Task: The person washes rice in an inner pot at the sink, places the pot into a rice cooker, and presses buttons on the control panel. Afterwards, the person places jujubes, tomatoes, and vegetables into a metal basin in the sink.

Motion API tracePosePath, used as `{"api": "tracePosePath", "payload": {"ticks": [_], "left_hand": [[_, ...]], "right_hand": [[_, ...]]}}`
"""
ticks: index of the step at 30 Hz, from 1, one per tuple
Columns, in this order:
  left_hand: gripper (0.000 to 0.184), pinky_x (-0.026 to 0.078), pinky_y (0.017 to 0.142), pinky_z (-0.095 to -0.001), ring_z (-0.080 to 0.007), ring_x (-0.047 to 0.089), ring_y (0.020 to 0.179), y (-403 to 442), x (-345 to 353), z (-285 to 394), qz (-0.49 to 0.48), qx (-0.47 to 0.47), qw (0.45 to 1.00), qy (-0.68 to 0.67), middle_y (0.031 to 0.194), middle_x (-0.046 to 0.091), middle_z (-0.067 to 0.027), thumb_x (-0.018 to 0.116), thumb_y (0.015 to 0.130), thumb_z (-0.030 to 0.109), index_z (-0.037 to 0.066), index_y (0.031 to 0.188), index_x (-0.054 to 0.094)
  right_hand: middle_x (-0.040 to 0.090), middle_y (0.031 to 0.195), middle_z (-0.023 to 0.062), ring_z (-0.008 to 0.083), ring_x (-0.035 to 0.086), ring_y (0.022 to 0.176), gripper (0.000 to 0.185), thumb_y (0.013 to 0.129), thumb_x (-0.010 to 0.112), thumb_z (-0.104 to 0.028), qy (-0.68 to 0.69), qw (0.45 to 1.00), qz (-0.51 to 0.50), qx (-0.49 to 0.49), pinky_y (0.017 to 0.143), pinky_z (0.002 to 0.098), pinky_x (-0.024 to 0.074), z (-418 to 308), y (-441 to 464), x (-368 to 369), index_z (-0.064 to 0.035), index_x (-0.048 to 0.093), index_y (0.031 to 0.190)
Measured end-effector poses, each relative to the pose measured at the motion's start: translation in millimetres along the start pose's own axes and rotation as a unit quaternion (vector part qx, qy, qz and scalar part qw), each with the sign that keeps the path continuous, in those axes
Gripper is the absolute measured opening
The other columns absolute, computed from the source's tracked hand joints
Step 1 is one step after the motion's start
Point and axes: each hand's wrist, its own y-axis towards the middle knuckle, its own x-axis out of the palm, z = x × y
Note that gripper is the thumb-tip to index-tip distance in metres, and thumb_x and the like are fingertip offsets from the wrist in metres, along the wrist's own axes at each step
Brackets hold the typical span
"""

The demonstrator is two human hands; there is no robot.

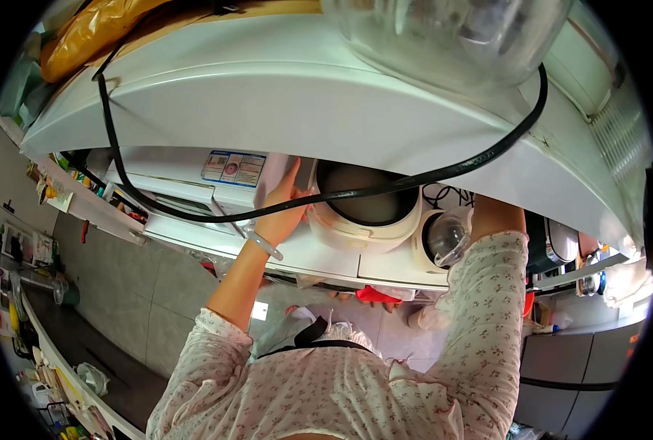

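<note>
My left hand (284,211), a pale bangle on its wrist, is at the left side of a cream rice cooker (367,236). Its fingers stretch upward between the cooker and a white box-shaped appliance (231,194); whether they press on the cooker I cannot tell. The cooker's lid is up, showing a dark inner pot (400,209) with something pale and cloudy inside. My right forearm reaches under the white shelf (282,110), which hides the hand. Beside that arm stands a small cream appliance (422,242) with a clear rounded part (447,238).
A thick black cable (297,208) droops from the upper shelf across the cooker's front. Above stands a large clear container (451,37), with a yellow bag (96,37) at upper left. A coiled dark cord (444,194) lies behind the small appliance. Grey floor tiles (150,286) show below.
</note>
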Motion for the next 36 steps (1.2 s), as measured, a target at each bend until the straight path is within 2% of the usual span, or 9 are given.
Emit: {"api": "tracePosePath", "payload": {"ticks": [6,8,9,14,17,18,23,34,36], "left_hand": [[0.049,0.045,0.061,-0.0258,-0.0145,0.055,0.065,-8.0,-7.8,-4.4,0.039,0.093,0.995,-0.012,0.074,0.056,-0.0087,0.053,0.079,0.008,0.006,0.125,0.035],[0.043,0.042,0.077,-0.0309,-0.0227,0.054,0.085,-10.8,-10.4,19.0,0.154,0.335,0.919,0.141,0.094,0.056,-0.0136,0.051,0.078,0.005,0.002,0.120,0.041],[0.042,0.034,0.088,-0.0362,-0.0308,0.045,0.103,-14.5,-9.4,28.2,0.168,0.356,0.905,0.161,0.112,0.047,-0.0169,0.050,0.077,0.003,-0.001,0.117,0.041],[0.048,0.022,0.096,-0.0414,-0.0369,0.027,0.119,-18.5,7.2,34.6,0.118,0.386,0.895,0.191,0.129,0.030,-0.0190,0.051,0.076,0.009,-0.001,0.121,0.037],[0.059,0.007,0.100,-0.0469,-0.0326,0.014,0.126,-18.2,22.6,20.0,-0.018,0.320,0.888,0.328,0.135,0.022,-0.0147,0.050,0.076,0.018,0.003,0.128,0.028],[0.059,0.007,0.100,-0.0469,-0.0326,0.014,0.126,-20.1,26.8,16.0,-0.027,0.327,0.887,0.326,0.135,0.022,-0.0147,0.050,0.076,0.018,0.003,0.128,0.028],[0.062,0.007,0.099,-0.0502,-0.0317,0.015,0.126,-31.5,37.0,-3.1,-0.102,0.321,0.850,0.406,0.135,0.023,-0.0122,0.054,0.073,0.023,0.006,0.128,0.030],[0.063,0.003,0.099,-0.0497,-0.0331,0.011,0.127,-26.5,37.4,-3.7,-0.110,0.337,0.851,0.388,0.136,0.021,-0.0110,0.055,0.073,0.021,0.006,0.128,0.030],[0.063,0.004,0.099,-0.0497,-0.0336,0.010,0.127,-26.8,37.3,-2.8,-0.108,0.336,0.850,0.392,0.136,0.021,-0.0110,0.055,0.072,0.020,0.006,0.128,0.030]], "right_hand": [[0.056,0.092,0.0211,0.0331,0.054,0.085,0.033,0.073,0.052,-0.015,-0.054,0.997,-0.035,-0.036,0.074,0.0364,0.0416,1.7,-0.5,-21.6,-0.0035,0.052,0.104],[0.056,0.092,0.0212,0.0329,0.054,0.085,0.033,0.073,0.051,-0.015,-0.049,0.994,-0.047,-0.082,0.074,0.0362,0.0416,-1.4,-26.7,-30.2,-0.0037,0.052,0.104],[0.056,0.092,0.0213,0.0328,0.054,0.085,0.033,0.073,0.051,-0.014,-0.035,0.991,-0.063,-0.110,0.074,0.0361,0.0416,-5.6,-46.6,-34.3,-0.0038,0.052,0.104],[0.056,0.091,0.0216,0.0324,0.054,0.085,0.034,0.072,0.051,-0.012,0.087,0.965,-0.210,-0.128,0.074,0.0355,0.0417,-27.1,-167.8,-51.0,-0.0042,0.053,0.105],[0.054,0.064,0.0209,0.0330,0.055,0.060,0.051,0.070,0.042,-0.007,0.069,0.960,-0.258,-0.088,0.059,0.0392,0.0432,-49.7,-233.0,-53.8,-0.0205,0.045,0.119],[0.058,0.073,0.0188,0.0326,0.057,0.065,0.058,0.071,0.043,-0.010,0.038,0.946,-0.311,-0.086,0.059,0.0411,0.0440,-52.0,-246.6,-52.8,-0.0227,0.034,0.126],[0.056,0.059,0.0163,0.0309,0.055,0.053,0.079,0.068,0.046,-0.007,0.009,0.932,-0.363,-0.008,0.050,0.0405,0.0423,-65.6,-277.1,-43.2,-0.0249,0.006,0.134],[0.049,0.052,0.0149,0.0307,0.050,0.046,0.078,0.067,0.046,-0.003,0.206,0.961,-0.181,0.047,0.047,0.0403,0.0399,-68.1,-323.3,-24.2,-0.0204,0.010,0.134],[0.049,0.054,0.0159,0.0306,0.051,0.048,0.066,0.070,0.047,-0.004,0.258,0.951,-0.152,0.081,0.050,0.0402,0.0413,-69.4,-346.9,-35.4,-0.0172,0.024,0.130]]}}
